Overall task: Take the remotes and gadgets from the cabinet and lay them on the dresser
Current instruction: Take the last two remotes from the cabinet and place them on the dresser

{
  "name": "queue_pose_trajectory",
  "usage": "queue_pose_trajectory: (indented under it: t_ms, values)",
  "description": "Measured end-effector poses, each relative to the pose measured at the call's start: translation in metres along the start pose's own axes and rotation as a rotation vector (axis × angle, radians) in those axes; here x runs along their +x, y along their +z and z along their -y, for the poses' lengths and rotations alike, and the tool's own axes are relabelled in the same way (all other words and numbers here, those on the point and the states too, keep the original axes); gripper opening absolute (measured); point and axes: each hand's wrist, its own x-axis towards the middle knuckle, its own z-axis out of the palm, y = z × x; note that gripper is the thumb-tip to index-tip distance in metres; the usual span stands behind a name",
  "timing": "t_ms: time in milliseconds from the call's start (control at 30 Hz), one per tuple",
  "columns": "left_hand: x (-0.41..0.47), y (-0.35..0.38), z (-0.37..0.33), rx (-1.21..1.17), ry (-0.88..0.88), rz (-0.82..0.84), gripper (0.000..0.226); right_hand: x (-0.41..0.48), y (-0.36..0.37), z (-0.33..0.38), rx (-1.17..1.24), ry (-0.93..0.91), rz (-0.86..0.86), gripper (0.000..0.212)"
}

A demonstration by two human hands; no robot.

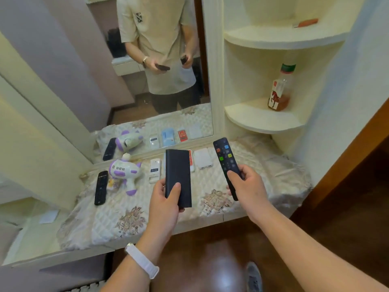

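My left hand grips a flat black power bank by its near end, above the dresser's quilted cover. My right hand holds a black remote with coloured buttons, tilted up and left. Lying on the dresser are another black remote, a white and purple toy gun, a white gadget, a white power bank and a red-edged item partly hidden behind the black power bank.
A large mirror stands behind the dresser and reflects the person and the gadgets. Corner shelves at right hold a bottle and an orange object. A dark wooden floor and a brown door frame lie to the right.
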Motion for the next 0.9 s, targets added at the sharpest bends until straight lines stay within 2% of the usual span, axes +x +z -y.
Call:
queue_pose_trajectory:
  t_ms: [133, 367, 500, 700, 900]
  values:
    - [0.043, 0.056, -0.017, 0.008, -0.031, -0.051, 0.01, 0.067, -0.039, -0.002, -0.012, 0.032, 0.047, 0.006]
    - [0.082, 0.118, -0.015, 0.029, -0.116, -0.1, 0.015, 0.143, -0.078, -0.021, -0.07, 0.106, 0.105, 0.007]
    - [0.103, 0.131, -0.003, 0.027, -0.192, -0.106, 0.01, 0.167, -0.077, -0.044, -0.139, 0.153, 0.14, 0.012]
    - [0.133, 0.143, 0.035, 0.046, -0.37, -0.069, 0.019, 0.196, -0.06, -0.072, -0.286, 0.217, 0.168, 0.01]
    - [0.169, 0.158, 0.06, 0.01, -0.483, 0.034, 0.022, 0.229, -0.047, -0.086, -0.378, 0.312, 0.166, 0.008]
